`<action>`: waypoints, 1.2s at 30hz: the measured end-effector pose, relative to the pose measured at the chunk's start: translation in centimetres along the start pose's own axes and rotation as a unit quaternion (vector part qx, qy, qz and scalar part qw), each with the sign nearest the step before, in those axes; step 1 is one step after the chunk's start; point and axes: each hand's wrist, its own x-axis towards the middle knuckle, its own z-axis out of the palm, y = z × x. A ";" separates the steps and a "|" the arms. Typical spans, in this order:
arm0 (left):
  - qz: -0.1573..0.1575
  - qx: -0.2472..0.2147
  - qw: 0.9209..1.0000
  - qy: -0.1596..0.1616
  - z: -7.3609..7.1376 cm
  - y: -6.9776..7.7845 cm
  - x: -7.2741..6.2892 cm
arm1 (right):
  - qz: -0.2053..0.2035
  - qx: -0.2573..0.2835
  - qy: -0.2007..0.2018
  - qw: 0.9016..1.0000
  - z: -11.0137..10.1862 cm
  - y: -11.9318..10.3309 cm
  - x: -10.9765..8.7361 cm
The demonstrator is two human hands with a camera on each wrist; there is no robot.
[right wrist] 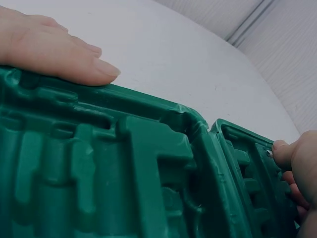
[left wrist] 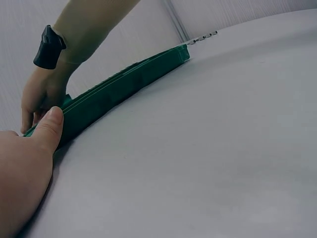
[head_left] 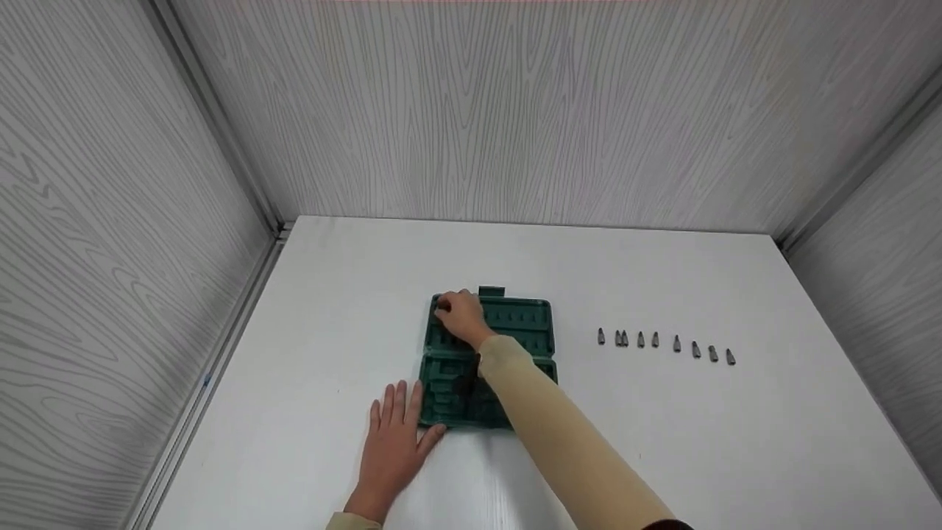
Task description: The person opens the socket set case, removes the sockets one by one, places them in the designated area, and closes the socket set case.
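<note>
A green plastic case (head_left: 519,342) lies unfolded on the table, its two halves showing moulded slots. My left hand (head_left: 394,449) rests beside the near left corner with straight, spread fingers; in the left wrist view its thumb (left wrist: 49,126) presses against the case's side. Over the far left corner of the case, my right hand (head_left: 464,316) bends its fingers down into the slots. The right wrist view shows a small shiny metal screwdriver bit (right wrist: 269,153) at that thumb's tip, mostly hidden by the hand. Part of the case lies hidden beneath the right forearm.
Several small metal bits (head_left: 656,339) stand apart in a loose row to the right of the case. A latch tab (head_left: 491,291) sticks out from the case's far edge. Wood-grain panels (head_left: 515,110) enclose the white table (head_left: 331,294) at the back and sides.
</note>
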 end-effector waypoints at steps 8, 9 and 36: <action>-0.002 0.009 1.000 -0.005 0.1 0.0 -0.1 | 0.040 -0.046 -0.018 0.998 0.4 -0.1 0.4; -0.002 0.011 1.000 -0.004 0.2 0.0 -0.1 | 0.043 -0.047 -0.019 0.998 0.5 -0.1 0.4; 0.005 0.006 1.000 0.000 0.2 0.0 -0.2 | 0.025 0.015 0.048 0.998 1.7 0.4 -0.4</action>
